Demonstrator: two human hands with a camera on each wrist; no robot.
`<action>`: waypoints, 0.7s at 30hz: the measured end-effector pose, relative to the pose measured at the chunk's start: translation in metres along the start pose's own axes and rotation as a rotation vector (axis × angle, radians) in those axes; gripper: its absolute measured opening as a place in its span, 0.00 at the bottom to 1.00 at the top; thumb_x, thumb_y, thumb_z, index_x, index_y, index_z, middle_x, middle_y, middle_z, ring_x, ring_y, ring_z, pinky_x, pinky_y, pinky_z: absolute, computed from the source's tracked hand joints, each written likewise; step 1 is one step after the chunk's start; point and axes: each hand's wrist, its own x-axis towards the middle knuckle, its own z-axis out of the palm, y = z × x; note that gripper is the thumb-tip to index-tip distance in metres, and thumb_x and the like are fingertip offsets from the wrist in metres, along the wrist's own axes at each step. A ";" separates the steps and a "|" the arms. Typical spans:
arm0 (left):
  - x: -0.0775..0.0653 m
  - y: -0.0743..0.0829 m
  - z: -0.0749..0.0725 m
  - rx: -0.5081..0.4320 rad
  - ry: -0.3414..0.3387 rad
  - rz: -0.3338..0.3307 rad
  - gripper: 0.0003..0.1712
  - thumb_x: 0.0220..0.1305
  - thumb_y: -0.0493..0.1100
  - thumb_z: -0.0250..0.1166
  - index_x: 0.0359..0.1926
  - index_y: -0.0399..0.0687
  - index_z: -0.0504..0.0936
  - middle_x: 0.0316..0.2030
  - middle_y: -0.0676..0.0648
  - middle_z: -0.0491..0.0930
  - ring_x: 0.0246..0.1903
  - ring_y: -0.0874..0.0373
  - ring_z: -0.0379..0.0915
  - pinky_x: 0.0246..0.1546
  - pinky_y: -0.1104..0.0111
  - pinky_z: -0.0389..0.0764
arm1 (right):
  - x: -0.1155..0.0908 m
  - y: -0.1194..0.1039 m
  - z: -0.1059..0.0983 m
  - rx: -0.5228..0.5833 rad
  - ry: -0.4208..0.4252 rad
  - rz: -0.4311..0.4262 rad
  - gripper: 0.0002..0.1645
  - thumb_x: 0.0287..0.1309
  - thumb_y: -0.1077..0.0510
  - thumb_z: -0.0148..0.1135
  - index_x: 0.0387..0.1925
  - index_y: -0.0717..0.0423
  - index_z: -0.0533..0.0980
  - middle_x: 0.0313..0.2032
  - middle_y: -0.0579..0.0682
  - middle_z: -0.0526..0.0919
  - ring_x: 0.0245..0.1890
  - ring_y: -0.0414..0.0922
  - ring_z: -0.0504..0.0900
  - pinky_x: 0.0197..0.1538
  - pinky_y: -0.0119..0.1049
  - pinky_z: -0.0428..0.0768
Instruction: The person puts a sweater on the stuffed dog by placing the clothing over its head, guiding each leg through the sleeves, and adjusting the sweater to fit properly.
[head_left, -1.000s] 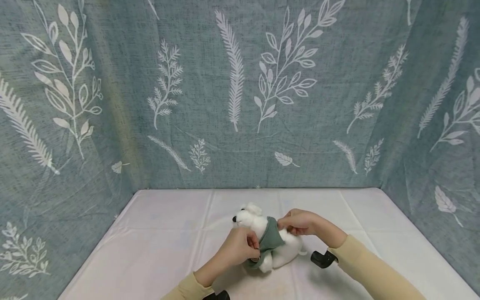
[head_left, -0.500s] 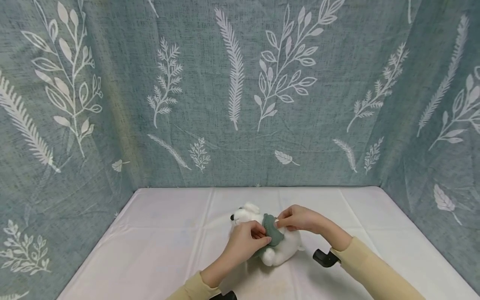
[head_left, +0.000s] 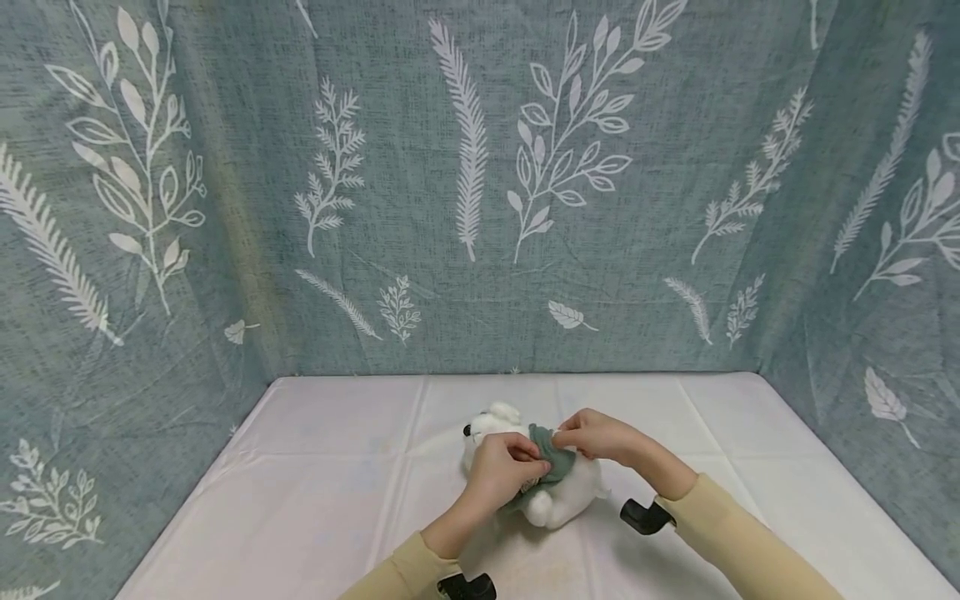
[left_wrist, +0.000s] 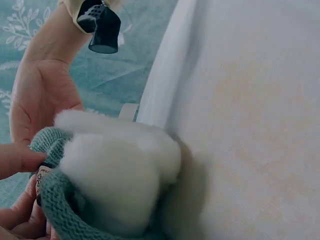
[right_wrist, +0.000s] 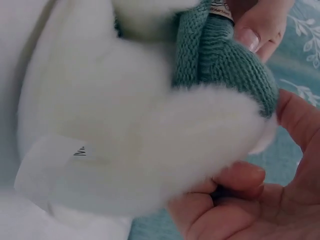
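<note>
The left hand (head_left: 504, 462) and right hand (head_left: 596, 435) each pinch the green knit sweater (head_left: 551, 454) on the white plush dog (head_left: 528, 475), whose head points toward ten o'clock on the table (head_left: 322, 500).

Surface (head_left: 315, 500) draped in pale white cloth, fold creases crossing it. White plush toy (head_left: 558, 496) in green knit sweater (head_left: 553, 458) lies on its side mid-surface, slightly toward near edge. White tag visible on plush in right wrist view.
</note>
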 end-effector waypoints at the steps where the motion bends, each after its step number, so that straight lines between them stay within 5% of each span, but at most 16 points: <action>1: 0.000 0.000 0.001 0.003 0.002 0.002 0.06 0.48 0.35 0.72 0.27 0.39 0.82 0.23 0.47 0.81 0.19 0.63 0.74 0.20 0.71 0.76 | 0.000 0.001 0.000 0.007 0.003 0.001 0.18 0.59 0.58 0.54 0.44 0.65 0.81 0.08 0.39 0.57 0.10 0.34 0.51 0.22 0.28 0.60; 8: -0.001 -0.001 0.001 0.067 0.011 0.034 0.04 0.47 0.32 0.69 0.24 0.42 0.81 0.18 0.49 0.79 0.14 0.63 0.69 0.16 0.71 0.73 | 0.002 0.001 0.001 0.031 0.002 0.023 0.18 0.55 0.60 0.54 0.44 0.65 0.81 0.08 0.38 0.57 0.10 0.33 0.52 0.20 0.26 0.58; 21: -0.005 -0.010 -0.016 0.196 0.059 0.051 0.05 0.47 0.34 0.69 0.23 0.47 0.81 0.19 0.52 0.79 0.17 0.63 0.72 0.19 0.70 0.74 | 0.002 0.001 0.000 0.161 -0.064 0.032 0.11 0.56 0.58 0.57 0.19 0.53 0.75 0.12 0.39 0.61 0.11 0.33 0.54 0.19 0.25 0.57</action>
